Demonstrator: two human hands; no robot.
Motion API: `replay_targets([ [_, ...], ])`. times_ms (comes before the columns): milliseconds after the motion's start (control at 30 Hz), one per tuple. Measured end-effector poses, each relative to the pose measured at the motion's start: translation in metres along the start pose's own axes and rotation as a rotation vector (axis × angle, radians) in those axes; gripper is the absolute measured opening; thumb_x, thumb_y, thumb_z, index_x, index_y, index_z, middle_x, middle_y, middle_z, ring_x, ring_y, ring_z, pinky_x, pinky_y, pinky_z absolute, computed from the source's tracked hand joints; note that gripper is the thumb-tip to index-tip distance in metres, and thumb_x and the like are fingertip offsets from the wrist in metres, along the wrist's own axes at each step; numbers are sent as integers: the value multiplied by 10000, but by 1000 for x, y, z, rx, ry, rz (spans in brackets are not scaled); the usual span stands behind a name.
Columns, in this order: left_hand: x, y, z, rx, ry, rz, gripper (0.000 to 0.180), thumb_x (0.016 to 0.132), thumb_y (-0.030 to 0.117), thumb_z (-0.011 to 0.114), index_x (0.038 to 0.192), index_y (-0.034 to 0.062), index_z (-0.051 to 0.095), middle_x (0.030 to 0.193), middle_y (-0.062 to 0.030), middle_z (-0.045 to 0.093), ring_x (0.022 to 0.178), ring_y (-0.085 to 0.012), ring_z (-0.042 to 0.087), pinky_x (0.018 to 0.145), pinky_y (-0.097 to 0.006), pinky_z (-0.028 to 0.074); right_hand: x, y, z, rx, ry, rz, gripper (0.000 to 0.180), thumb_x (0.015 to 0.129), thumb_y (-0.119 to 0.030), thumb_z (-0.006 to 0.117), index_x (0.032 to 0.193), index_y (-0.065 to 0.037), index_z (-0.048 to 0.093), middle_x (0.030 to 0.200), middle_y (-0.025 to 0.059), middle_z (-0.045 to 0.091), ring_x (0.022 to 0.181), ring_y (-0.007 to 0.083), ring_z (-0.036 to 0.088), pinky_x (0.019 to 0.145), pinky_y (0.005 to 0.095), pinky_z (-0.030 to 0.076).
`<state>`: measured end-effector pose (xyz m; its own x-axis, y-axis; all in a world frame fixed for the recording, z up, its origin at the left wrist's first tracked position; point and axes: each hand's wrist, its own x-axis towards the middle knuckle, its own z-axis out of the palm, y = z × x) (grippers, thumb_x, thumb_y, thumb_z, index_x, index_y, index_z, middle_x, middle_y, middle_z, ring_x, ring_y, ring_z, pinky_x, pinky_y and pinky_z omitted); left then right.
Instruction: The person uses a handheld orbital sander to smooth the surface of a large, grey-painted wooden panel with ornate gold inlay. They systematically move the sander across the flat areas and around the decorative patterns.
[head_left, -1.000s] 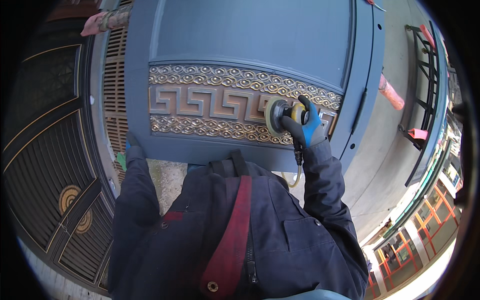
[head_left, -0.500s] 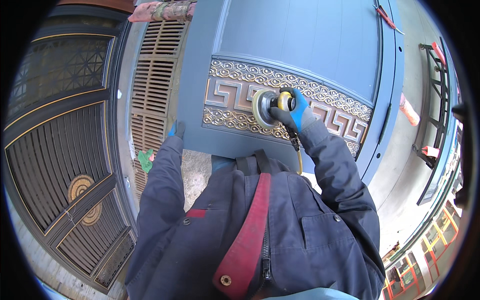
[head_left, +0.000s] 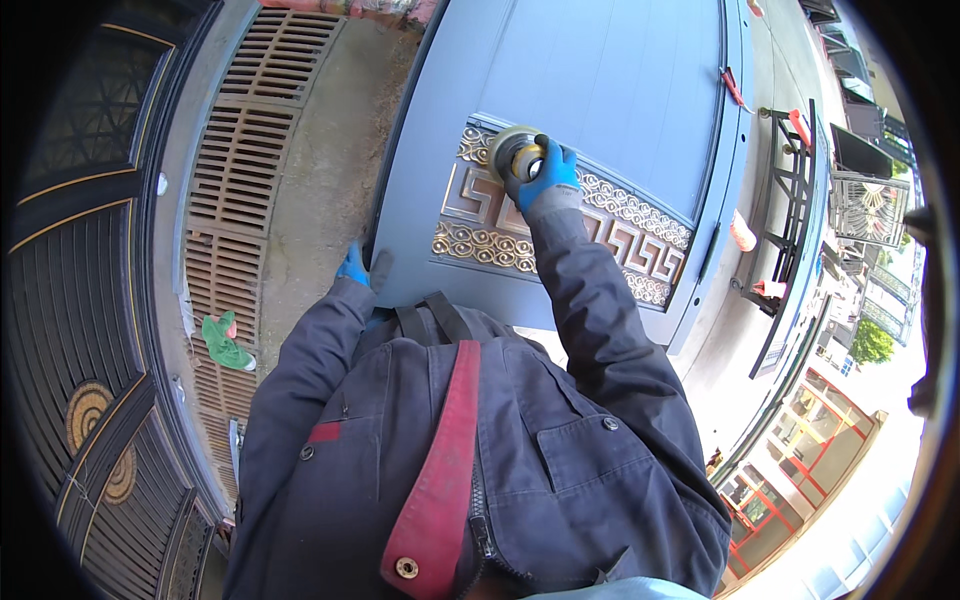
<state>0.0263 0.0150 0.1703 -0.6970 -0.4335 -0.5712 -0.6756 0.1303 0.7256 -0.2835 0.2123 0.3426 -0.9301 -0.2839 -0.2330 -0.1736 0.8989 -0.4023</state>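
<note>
A large blue door panel (head_left: 600, 90) lies flat in front of me, with a gold patterned band (head_left: 600, 225) across it. My right hand (head_left: 545, 175), in a blue glove, is closed on a round sander (head_left: 512, 150) pressed onto the left end of that band. My left hand (head_left: 355, 268), also gloved in blue, rests on the panel's left edge and holds nothing I can see. My dark blue jacket with a red strip (head_left: 440, 480) fills the lower middle.
Slatted metal grates (head_left: 240, 170) lie to the left on the concrete floor, with a green rag (head_left: 222, 342) on them. Dark ornate gates (head_left: 80, 250) lie at the far left. A black metal frame (head_left: 790, 200) and pink objects stand to the right.
My right hand has carried the sander leftward along the gold band, from its right part to its left end. My left hand stays on the panel's left edge.
</note>
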Motion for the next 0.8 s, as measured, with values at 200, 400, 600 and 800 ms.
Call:
replay_targets([
  [200,-7,23,-13,-7,-41,-2,877,891,589,751,1483,15,454,1368,-242,637,1263,-343,625,1076,-428,491,23,-13,23,-38,85,-98,864,712,-369,896,1454,-117,532,1391,205,530,1177,401,661,979,451,579],
  [400,-2,8,-7,-26,-73,-74,999,852,661,746,1573,77,376,1488,-244,560,1340,-391,579,1123,-447,471,31,-15,31,-105,24,-107,839,714,-363,896,1444,-147,543,1387,211,538,1177,415,663,977,458,580],
  [600,-3,2,3,-100,-12,-44,870,876,528,793,1516,56,441,1416,-212,612,1273,-321,614,1081,-428,495,31,-14,33,-182,-2,-144,828,712,-357,898,1436,-160,550,1396,219,540,1171,423,668,976,470,581],
  [800,-7,7,1,-143,-4,-43,809,898,479,800,1497,56,459,1387,-196,633,1242,-295,628,1060,-425,506,38,-11,31,-172,0,-222,813,715,-356,897,1424,-142,561,1378,225,551,1148,432,676,948,475,589],
])
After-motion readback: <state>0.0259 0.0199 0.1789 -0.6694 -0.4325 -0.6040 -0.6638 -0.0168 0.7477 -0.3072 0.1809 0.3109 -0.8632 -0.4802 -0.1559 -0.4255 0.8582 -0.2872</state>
